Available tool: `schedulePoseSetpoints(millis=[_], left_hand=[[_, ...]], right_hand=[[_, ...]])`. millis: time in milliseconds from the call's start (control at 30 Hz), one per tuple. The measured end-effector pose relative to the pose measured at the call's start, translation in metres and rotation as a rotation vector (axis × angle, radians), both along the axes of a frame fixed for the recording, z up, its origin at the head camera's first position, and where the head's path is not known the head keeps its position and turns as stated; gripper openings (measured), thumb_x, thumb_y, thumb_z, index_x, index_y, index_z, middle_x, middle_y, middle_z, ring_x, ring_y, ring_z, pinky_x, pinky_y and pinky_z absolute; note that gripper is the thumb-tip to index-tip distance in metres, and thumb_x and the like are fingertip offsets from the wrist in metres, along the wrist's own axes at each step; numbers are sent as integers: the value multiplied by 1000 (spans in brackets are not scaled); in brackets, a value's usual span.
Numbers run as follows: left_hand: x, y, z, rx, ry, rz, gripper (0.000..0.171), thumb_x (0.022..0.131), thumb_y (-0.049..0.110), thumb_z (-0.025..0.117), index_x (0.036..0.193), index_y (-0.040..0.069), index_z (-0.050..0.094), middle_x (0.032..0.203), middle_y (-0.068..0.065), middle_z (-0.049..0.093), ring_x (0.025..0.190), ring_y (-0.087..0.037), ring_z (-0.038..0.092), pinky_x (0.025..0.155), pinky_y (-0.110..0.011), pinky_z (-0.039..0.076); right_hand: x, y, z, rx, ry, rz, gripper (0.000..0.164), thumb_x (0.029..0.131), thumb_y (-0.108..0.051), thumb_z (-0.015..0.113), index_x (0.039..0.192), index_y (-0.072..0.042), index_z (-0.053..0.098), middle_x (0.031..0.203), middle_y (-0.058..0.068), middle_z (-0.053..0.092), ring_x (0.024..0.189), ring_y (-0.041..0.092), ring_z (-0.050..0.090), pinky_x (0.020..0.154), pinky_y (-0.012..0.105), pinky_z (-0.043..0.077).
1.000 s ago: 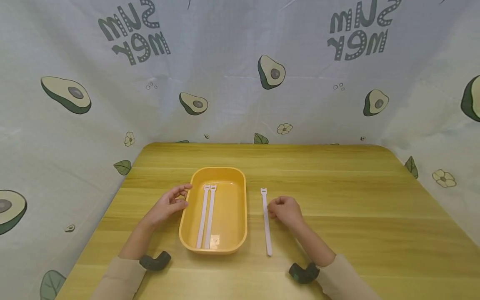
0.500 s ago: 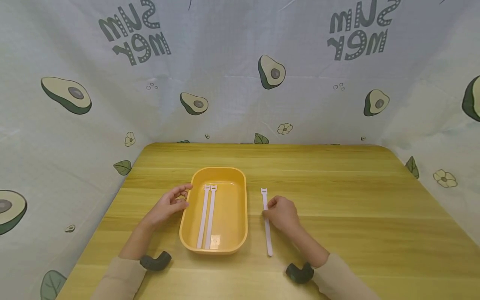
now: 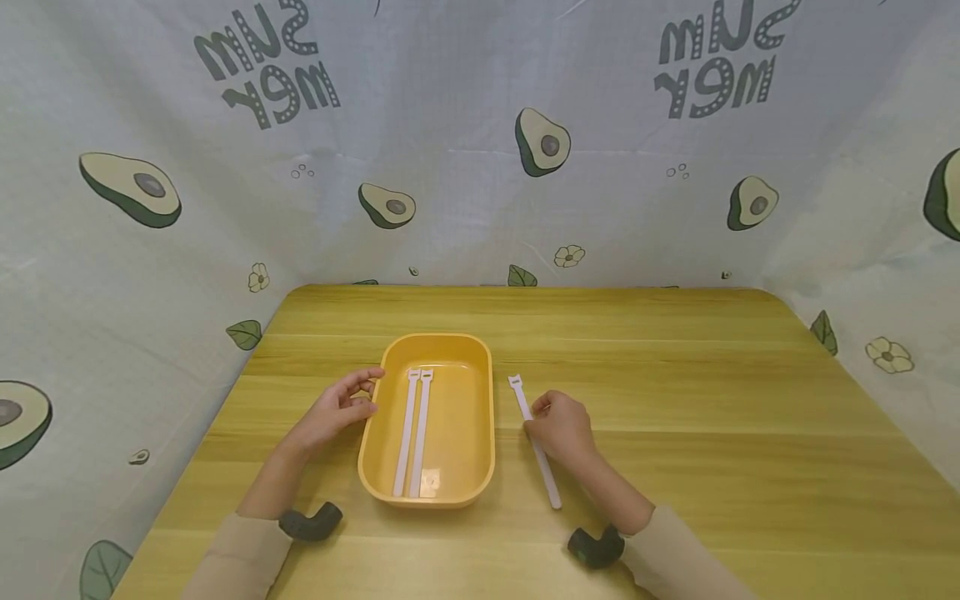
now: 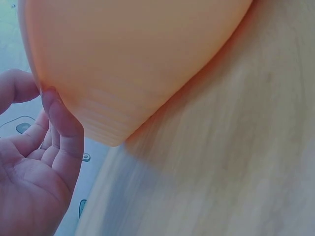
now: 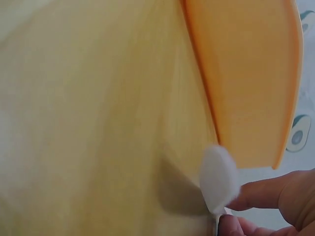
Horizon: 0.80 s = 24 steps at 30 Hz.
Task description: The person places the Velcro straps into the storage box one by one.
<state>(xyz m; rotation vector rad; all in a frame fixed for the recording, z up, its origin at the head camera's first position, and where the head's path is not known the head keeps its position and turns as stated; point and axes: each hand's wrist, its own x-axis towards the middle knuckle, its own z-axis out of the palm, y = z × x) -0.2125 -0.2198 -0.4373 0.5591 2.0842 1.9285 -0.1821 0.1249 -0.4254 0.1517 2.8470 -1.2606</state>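
Note:
A yellow tray [image 3: 480,467] with rounded corners holds two white hook-and-loop cable ties [image 3: 422,433] lying side by side along its left half. My left hand [image 3: 330,412] pinches the tray's left rim between finger and thumb, as the left wrist view also shows. To the right of the tray, my right hand [image 3: 562,427] pinches a third white cable tie [image 3: 545,471] near its middle. This tie slants, its slotted head pointing toward the tray and its rounded tail toward me. In the right wrist view the tail [image 5: 219,179] rises close to the camera, above its shadow.
The wood-grain table [image 3: 712,400] extends on both sides of the tray. Behind it hangs a white curtain [image 3: 465,142] printed with avocados. A black curved wrist mount [image 3: 311,522] sits by the left sleeve, another wrist mount [image 3: 596,547] by the right.
My right hand has moved slightly left onto the loose cable tie and taken hold of it. The tie has turned from nearly straight to slanted. My left hand and the tray have stayed put.

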Motion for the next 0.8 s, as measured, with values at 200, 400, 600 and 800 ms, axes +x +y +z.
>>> schedulePoseSetpoints(millis=[200, 400, 600, 800], left_hand=[[0, 0, 1, 1, -1, 1, 55, 90, -5, 55, 140, -14, 34, 112, -17, 39, 79, -8, 54, 72, -19, 50], [0, 0, 0, 10, -12, -2, 57, 91, -5, 55, 141, -14, 32, 112, -15, 38, 79, -8, 53, 72, -19, 50], [1, 0, 1, 22, -11, -15, 57, 91, -5, 55, 142, -14, 31, 112, -14, 37, 79, -7, 52, 72, -19, 49], [1, 0, 1, 15, -5, -10, 56, 91, -5, 55, 141, -14, 32, 113, -14, 38, 79, -7, 53, 72, -19, 49]], right_hand=[[-2, 0, -2, -43, 5, 6, 21, 76, 4, 69, 95, 7, 63, 81, 12, 64, 70, 20, 61, 59, 29, 53], [-3, 2, -4, -82, 13, -2, 17, 77, 2, 70, 92, 6, 63, 80, 11, 63, 71, 20, 60, 59, 29, 52], [-3, 7, -5, -192, 23, -12, 13, 79, 0, 70, 89, 6, 65, 78, 11, 64, 68, 19, 61, 58, 28, 52], [-4, 12, 0, -344, -33, -29, 13, 82, -2, 67, 91, 7, 65, 80, 12, 65, 67, 17, 63, 62, 27, 54]])
